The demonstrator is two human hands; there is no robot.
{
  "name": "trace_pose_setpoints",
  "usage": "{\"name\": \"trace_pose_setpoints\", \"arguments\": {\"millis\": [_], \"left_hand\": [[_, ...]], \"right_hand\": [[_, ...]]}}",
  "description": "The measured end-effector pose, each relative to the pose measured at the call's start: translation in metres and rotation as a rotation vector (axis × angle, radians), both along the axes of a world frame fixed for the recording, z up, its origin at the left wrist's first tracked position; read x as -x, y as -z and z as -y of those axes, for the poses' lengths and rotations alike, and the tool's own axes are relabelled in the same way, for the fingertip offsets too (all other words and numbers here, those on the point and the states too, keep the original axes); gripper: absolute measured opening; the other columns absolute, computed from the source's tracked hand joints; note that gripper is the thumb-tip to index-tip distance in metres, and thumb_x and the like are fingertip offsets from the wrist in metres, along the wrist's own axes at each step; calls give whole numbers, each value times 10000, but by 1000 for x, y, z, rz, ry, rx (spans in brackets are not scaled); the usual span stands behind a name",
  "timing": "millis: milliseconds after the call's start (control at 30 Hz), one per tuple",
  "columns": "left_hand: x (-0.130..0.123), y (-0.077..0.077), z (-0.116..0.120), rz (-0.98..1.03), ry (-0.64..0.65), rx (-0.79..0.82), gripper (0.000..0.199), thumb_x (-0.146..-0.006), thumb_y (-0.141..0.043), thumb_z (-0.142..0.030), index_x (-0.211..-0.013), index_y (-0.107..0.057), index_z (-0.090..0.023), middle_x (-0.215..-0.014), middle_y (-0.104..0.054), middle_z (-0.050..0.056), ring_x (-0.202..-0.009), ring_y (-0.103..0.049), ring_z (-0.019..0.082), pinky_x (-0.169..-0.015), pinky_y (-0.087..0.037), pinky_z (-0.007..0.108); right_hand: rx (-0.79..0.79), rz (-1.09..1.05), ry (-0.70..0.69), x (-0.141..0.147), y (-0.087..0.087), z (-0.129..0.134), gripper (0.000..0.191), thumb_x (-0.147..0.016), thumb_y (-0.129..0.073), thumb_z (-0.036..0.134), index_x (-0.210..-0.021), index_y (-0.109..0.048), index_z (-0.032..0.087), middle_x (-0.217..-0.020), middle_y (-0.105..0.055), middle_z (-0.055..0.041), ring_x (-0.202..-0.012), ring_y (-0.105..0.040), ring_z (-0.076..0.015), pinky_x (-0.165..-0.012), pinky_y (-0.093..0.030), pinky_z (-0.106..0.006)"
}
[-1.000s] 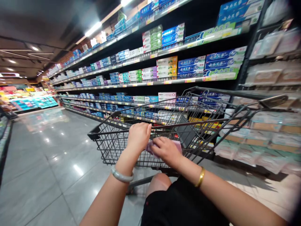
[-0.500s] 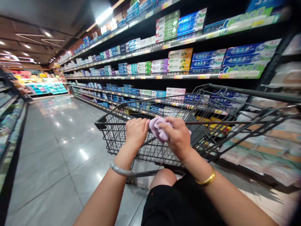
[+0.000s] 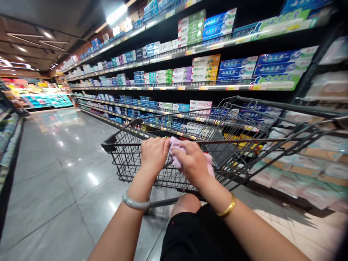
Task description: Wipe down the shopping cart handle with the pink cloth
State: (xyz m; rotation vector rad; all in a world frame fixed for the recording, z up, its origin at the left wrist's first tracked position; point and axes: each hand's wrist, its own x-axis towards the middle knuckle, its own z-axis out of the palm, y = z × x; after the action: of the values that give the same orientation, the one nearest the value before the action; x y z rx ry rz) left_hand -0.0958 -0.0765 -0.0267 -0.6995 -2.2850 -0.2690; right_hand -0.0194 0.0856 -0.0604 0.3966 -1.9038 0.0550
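Note:
A dark wire shopping cart (image 3: pixel 130 165) stands side-on in front of me. My left hand (image 3: pixel 154 154) is closed over its top side rail, with the fingers wrapped on the far side. Just to the right, my right hand (image 3: pixel 194 161) grips a crumpled light purple cloth (image 3: pixel 176 150) and presses it round the same rail. The cloth almost touches my left thumb, and a loose end hangs out behind my right wrist. A dark flat panel (image 3: pixel 220 150) sits inside the cart toward its handle end.
Shelves (image 3: pixel 163 88) of boxed toothpaste run along the aisle behind the cart. Packaged goods hang on a rack (image 3: pixel 312 152) at the right. Grey tiled floor (image 3: pixel 49 188) stretches left toward a bright display (image 3: pixel 46 99). My bent knee (image 3: pixel 187 204) is close below the cart.
My right hand and the cloth have slid left along the rail, closer to my left hand. The left hand keeps its hold. The whole view has shifted slightly.

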Motion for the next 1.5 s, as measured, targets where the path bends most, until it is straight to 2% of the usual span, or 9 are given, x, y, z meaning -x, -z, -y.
{"name": "trace_pose_setpoints", "arguments": {"millis": [100, 233, 433, 567, 767, 933, 1067, 1400, 1500], "left_hand": [[1, 0, 2, 2, 8, 12, 451, -1088, -315, -389, -893, -685, -220, -886, -721, 59, -871, -608, 242, -787, -304, 400], [-1, 1, 4, -7, 15, 18, 461, -1090, -307, -408, -887, -679, -225, -879, -718, 58, -865, -608, 237, -787, -304, 397], [-1, -2, 4, 10, 11, 13, 463, -1087, -310, -402, -860, -668, -213, -841, -704, 62, -843, -603, 241, -778, -307, 396], [0, -2, 7, 7, 36, 27, 479, -1090, -303, -418, -836, -652, -210, -824, -695, 55, -817, -594, 227, -764, -303, 386], [-2, -4, 14, 6, 65, 9, 468, -1089, -332, -412, -785, -621, -204, -772, -668, 45, -764, -568, 203, -745, -305, 360], [-3, -6, 19, 17, 72, 37, 484, -1091, -303, -426, -796, -615, -203, -778, -661, 46, -765, -561, 202, -741, -304, 357], [-1, -7, 23, 28, 82, 38, 498, -1089, -286, -431, -774, -598, -204, -750, -642, 44, -753, -557, 198, -739, -308, 350], [15, -9, 39, 62, 54, 24, 485, -1064, -297, -457, -740, -569, -219, -755, -671, 58, -786, -595, 228, -729, -321, 350], [16, -9, 42, 62, 17, 35, 460, -1055, -316, -444, -751, -580, -222, -745, -672, 56, -781, -598, 239, -719, -308, 358]], "right_hand": [[-46, 35, -69, 1, 5, 0, 216, -1022, -563, 237, -1072, -769, 278, -1151, -732, -65, -1033, -622, -238, -878, -551, -387], [182, -37, -4, -4, 5, -5, 220, -992, -616, 243, -1157, -758, 276, -1192, -697, -91, -1076, -608, -251, -906, -530, -394], [27, 2, -89, -6, 8, -1, 171, -1002, -616, 237, -1061, -776, 258, -1119, -742, -52, -1015, -621, -210, -888, -529, -342], [206, -97, -37, -6, 7, -8, 183, -976, -644, 238, -1106, -773, 248, -1157, -715, -81, -1042, -617, -236, -901, -526, -376], [1, -30, -125, -7, 22, -9, 161, -986, -627, 205, -1048, -772, 234, -1092, -746, -66, -989, -642, -225, -842, -521, -361], [231, -115, -124, -12, 8, -8, 163, -965, -660, 220, -1084, -770, 219, -1129, -696, -106, -1082, -622, -265, -938, -535, -424], [197, -147, -90, 0, 1, -4, 164, -996, -615, 232, -1067, -762, 243, -1113, -694, -85, -1048, -609, -236, -923, -550, -400], [35, -18, -55, 15, 9, 28, 192, -1026, -581, 269, -1030, -773, 277, -1160, -734, -43, -1018, -605, -222, -879, -516, -370], [137, -12, -48, 16, 8, 27, 217, -1037, -566, 304, -1096, -774, 298, -1159, -723, -42, -1068, -598, -219, -916, -511, -360]]}}
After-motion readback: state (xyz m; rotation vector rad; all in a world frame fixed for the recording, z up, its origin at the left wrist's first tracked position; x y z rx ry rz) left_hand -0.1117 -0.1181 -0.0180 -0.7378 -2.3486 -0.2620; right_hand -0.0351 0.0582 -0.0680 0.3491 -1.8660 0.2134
